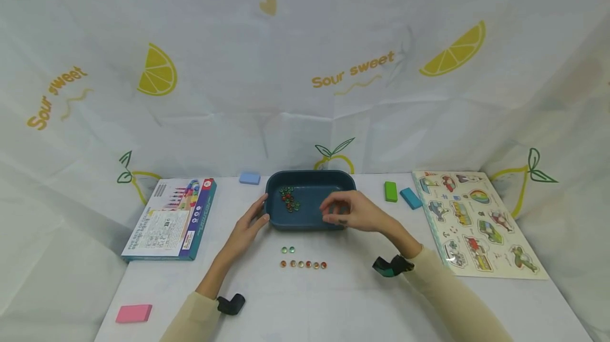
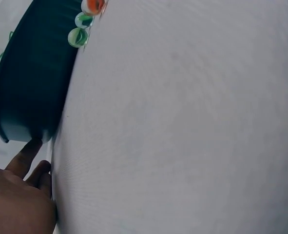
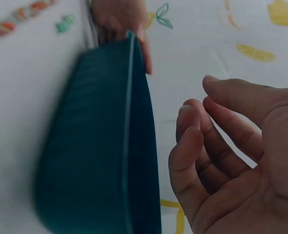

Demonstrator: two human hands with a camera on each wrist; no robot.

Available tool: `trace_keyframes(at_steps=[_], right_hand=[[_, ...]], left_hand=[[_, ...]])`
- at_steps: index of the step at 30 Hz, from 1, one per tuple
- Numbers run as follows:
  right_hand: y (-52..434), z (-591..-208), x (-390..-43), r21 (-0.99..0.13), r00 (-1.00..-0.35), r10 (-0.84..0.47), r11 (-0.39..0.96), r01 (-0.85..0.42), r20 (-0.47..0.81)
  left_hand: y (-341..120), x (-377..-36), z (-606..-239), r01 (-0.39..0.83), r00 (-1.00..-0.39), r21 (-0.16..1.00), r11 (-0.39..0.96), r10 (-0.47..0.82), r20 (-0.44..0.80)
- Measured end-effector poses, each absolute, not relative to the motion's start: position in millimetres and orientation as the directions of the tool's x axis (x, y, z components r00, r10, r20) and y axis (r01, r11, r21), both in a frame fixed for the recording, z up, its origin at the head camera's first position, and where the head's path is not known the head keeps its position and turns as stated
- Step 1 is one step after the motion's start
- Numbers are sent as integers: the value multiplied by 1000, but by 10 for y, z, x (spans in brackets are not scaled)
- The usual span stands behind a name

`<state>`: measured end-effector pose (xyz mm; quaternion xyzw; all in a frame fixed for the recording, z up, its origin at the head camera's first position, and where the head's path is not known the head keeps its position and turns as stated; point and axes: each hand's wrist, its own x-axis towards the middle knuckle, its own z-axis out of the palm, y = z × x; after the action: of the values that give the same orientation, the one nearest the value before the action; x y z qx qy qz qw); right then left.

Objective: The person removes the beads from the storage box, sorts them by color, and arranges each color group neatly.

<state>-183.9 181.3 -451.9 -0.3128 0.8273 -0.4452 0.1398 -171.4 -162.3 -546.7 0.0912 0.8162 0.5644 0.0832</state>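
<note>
A dark blue-green tray stands at the middle of the table, with red and green marbles bunched at its left. Against the tray's left end rests my left hand; its fingers look fairly straight, and the left wrist view has fingertips at the end wall. Over the tray's right part hovers my right hand, fingers loosely bent. In the right wrist view its thumb is apart from the fingers, with nothing visible between them. In front of the tray lie two green marbles and a row of several orange-red marbles.
A boxed set lies at the left, a picture puzzle board at the right. Around the tray are a light blue block, a green block and a blue block. Front left lies a pink block. White cloth hangs behind.
</note>
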Motion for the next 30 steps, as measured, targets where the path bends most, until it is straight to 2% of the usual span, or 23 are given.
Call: trace_keyframes(at_steps=[6,13,18,26,30], right_hand=[[1576,-4434,-2350,-828,-775,-631,416,-375,34],[1261,-4540,-2748,-806,-760,-650,459,-374,-18],[1068,-4678,-2888,-746,-715,-695,513,-424,-71],[953,-4793,-2987,-641,-716,-686,610,-466,-132],[955,-4857,-3025,-636,-704,-691,619,-461,-162]], left_hand=[[-1624,-1717,-5469,52,-970,935,352,239,-36],[-1614,-1704,-5451,47,-971,932,359,237,-42],[-1616,-1703,-5442,47,-971,932,358,234,-42],[-1616,-1706,-5437,45,-971,937,347,236,-41],[-1618,-1708,-5438,46,-971,936,349,238,-41]])
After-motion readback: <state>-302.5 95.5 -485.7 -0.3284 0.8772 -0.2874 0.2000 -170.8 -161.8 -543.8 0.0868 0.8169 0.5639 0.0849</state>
